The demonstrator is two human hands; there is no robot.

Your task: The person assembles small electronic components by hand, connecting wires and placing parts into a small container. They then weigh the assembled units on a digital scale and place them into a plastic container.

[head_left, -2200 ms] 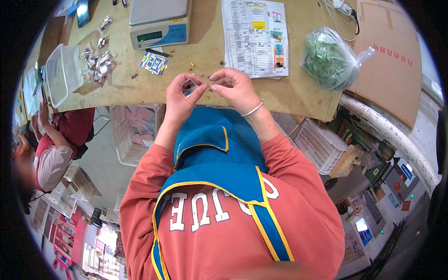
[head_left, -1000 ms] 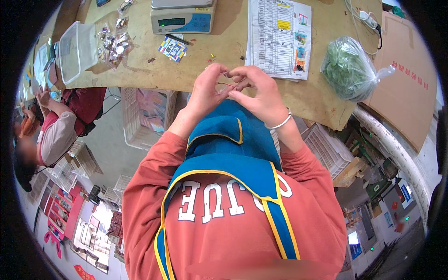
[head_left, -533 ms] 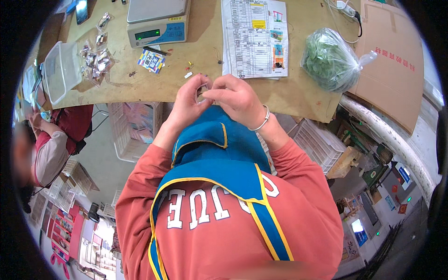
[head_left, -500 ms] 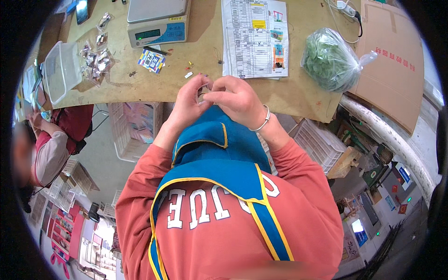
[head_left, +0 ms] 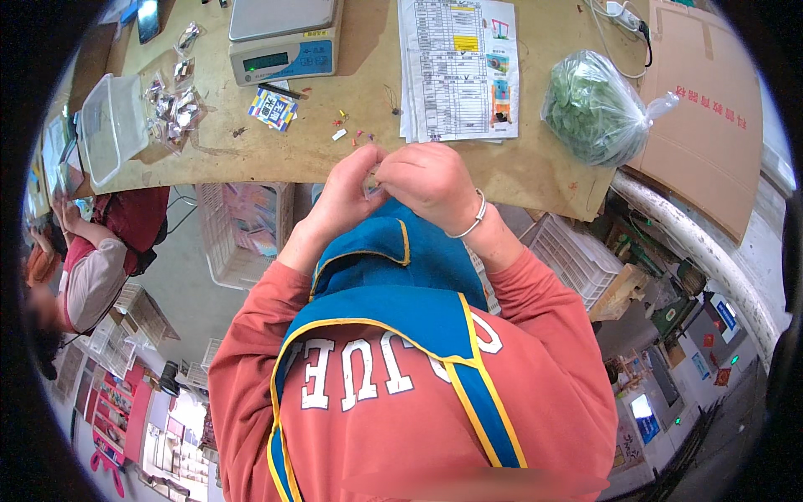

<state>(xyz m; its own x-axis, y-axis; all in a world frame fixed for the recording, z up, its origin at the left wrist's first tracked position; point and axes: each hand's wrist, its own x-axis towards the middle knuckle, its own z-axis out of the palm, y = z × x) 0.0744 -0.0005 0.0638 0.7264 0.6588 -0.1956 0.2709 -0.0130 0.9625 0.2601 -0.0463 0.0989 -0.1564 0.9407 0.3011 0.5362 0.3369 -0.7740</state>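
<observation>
hands drifting slightly left since earlier; left hand (head_left: 347,197) and right hand (head_left: 431,176) pinching tiny item, each grip pressed together; seeming light, fiddly, taking fingertip hold over counter (head_left: 318,155)

Small clear plastic item (head_left: 372,180), mostly hidden, pinched btwn fingertips of left hand (head_left: 347,194) & right hand (head_left: 428,174), both closed around it. Held just off the near edge of the brown wooden table (head_left: 535,159), above the blue apron bib. Shape can't be told.
</observation>
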